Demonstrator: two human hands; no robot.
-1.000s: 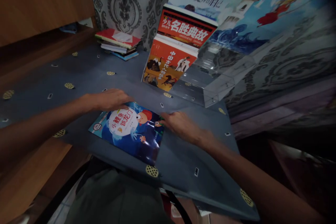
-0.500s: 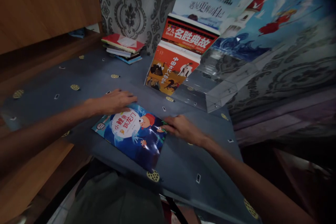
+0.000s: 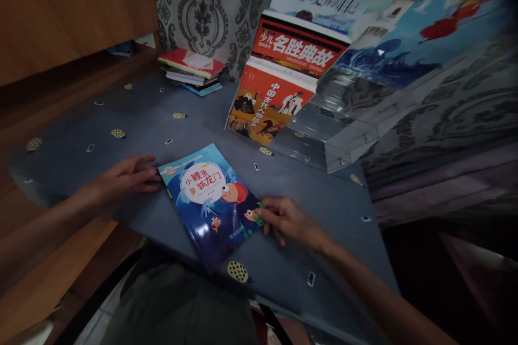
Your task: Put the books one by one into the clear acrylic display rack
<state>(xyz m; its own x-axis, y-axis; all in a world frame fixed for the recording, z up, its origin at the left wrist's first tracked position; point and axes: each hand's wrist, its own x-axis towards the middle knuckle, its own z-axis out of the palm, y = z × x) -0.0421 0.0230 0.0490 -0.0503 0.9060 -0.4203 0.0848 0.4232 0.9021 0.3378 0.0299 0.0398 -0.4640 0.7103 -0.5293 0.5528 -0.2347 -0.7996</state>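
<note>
A thin blue picture book (image 3: pixel 210 210) lies on the table, its cover facing up with a round white title patch and an orange fish. My right hand (image 3: pixel 283 218) grips the book's right edge, thumb on the cover and the other fingers beside or under it. At the book's upper left corner is my left hand (image 3: pixel 131 174), fingers stretched out and somewhat apart, holding nothing. Whether its fingertips touch the book's edge I cannot tell.
A clear acrylic rack (image 3: pixel 352 145) with several books stands at the back right, an orange book (image 3: pixel 269 105) lowest in it. Further left, a stack of books (image 3: pixel 192 73) lies against the patterned wall. The grey-blue tablecloth (image 3: pixel 145 118) has pineapple prints.
My left hand has moved off the book's top edge, left and toward me. The book has turned more upright in view. My right hand has shifted slightly lower along its right edge.
</note>
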